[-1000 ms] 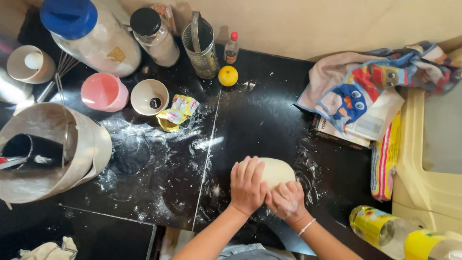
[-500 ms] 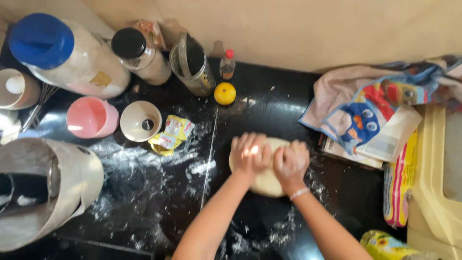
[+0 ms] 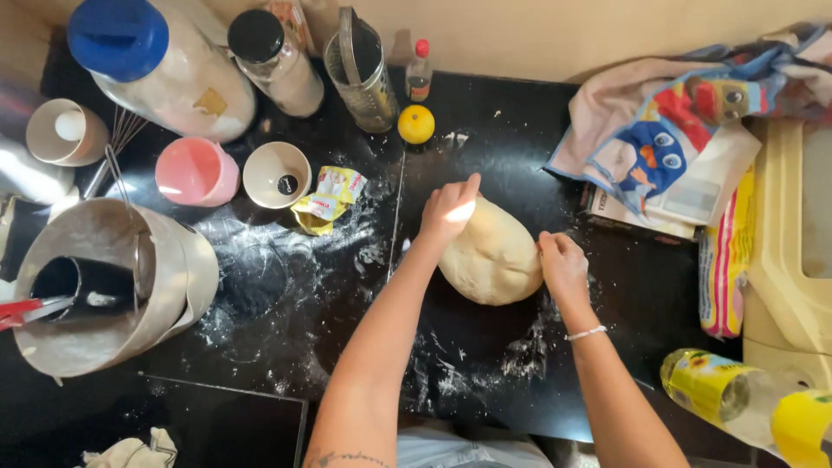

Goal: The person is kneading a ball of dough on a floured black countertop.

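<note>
Nearest to us, at the bottom right corner, we see a clear oil bottle (image 3: 724, 394) with a yellow label lying on its side, and at the bottom left a crumpled cloth (image 3: 130, 452) on the black countertop (image 3: 286, 347), which is dusted with flour. A little farther in, at the centre, we find the dough ball (image 3: 490, 256), pale and rounded, lying on the countertop between the two hands. The left hand (image 3: 449, 211) lies flat on the dough's far left side, fingers together and stretched out, pressing rather than gripping. The right hand (image 3: 563, 264) touches the dough's right edge with curled fingers, a thin white bracelet (image 3: 586, 333) at its wrist; neither hand closes around anything.

To the left, level with the dough, a large metal mixing bowl (image 3: 104, 286) leans on its side with a dark cup (image 3: 74, 286) inside it. At the right, a long yellow and red packet (image 3: 722, 269) lies beside a cream appliance (image 3: 793, 243).

Farther on, we see a crumpled yellow wrapper (image 3: 328, 199), a cream cup (image 3: 276, 174), a pink cup (image 3: 195, 172) and a beige cup (image 3: 62, 132). On the far right lies a colourful cloth (image 3: 667, 130) over a box (image 3: 637, 212). Along the far edge stand a big jar with a blue lid (image 3: 160, 65), a jar with a black lid (image 3: 276, 61), a glass jar (image 3: 360, 69), a small bottle with a red cap (image 3: 419, 73) and a yellow lemon (image 3: 416, 124).
</note>
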